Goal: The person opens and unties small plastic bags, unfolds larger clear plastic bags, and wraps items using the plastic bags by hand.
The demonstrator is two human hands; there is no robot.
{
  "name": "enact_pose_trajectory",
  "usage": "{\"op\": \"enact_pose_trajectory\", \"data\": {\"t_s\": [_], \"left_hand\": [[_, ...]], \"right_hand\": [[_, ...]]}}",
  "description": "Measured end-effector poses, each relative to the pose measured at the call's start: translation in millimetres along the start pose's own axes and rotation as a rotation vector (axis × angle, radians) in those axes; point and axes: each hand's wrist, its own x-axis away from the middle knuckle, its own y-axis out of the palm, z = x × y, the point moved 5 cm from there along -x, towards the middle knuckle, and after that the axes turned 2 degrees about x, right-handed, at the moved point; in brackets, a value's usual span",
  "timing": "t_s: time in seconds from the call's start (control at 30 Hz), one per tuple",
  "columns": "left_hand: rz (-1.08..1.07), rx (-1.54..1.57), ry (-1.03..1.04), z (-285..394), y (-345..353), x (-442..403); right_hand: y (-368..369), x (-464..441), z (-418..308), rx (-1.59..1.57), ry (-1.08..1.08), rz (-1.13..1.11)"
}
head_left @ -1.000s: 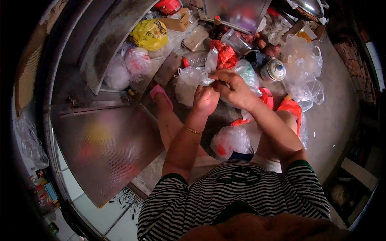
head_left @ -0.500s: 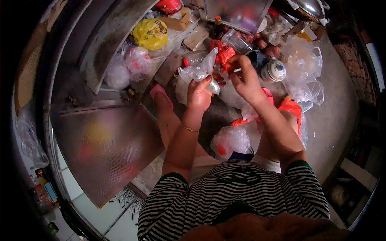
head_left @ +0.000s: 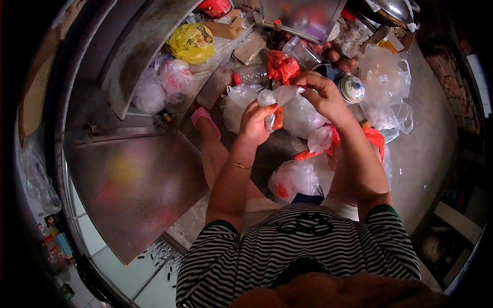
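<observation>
Swung rightward, the clear bag (head_left: 285, 94) runs from the clasping left hand (head_left: 254, 124) to the right hand (head_left: 324, 96) pinching it.

Both arms (head_left: 232, 179) were stretched forward, the left hand (head_left: 257, 124) curled in a grip, the right hand (head_left: 324, 96) pinching, knuckles up.

One yellow plastic bag (head_left: 191, 44), dark lettering; one cardboard box (head_left: 227, 27), brown, just beside it; one clear bottle (head_left: 254, 75), red cap, lying on its side; one lidded white jar (head_left: 352, 91), blue knob; one red container (head_left: 214, 7), behind.
</observation>
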Motion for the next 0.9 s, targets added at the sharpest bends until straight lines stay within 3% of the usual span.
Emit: {"op": "enact_pose_trajectory", "data": {"t_s": [0.1,0.2,0.3,0.33,0.43,0.57,0.63,0.77,0.9], "left_hand": [[-0.015,0.047,-0.024,-2,-5,-1],[-0.044,0.077,-0.029,-4,-7,-2],[-0.079,0.097,-0.037,-6,-5,-4],[-0.093,0.104,-0.041,-7,-4,-4],[-0.05,0.104,-0.065,-10,-5,-4],[-0.065,0.269,-0.132,-12,-2,-2],[-0.104,0.303,-0.148,-14,-5,-5],[-0.011,0.199,0.014,-9,-2,-8],[0.092,0.007,0.159,-1,1,-7]], "right_hand": [[-5,-3,1,-0.018,0.042,-0.069],[-1,2,-15,-0.414,0.137,0.013],[5,4,-14,-0.332,0.066,-0.107],[7,4,-9,-0.214,0.026,-0.094],[5,1,2,-0.279,0.046,-0.025],[11,2,21,-0.948,0.061,-0.062],[16,4,12,-1.006,0.142,0.019],[23,4,15,-1.17,0.191,-0.034],[32,3,6,-1.172,0.309,0.059]]}}
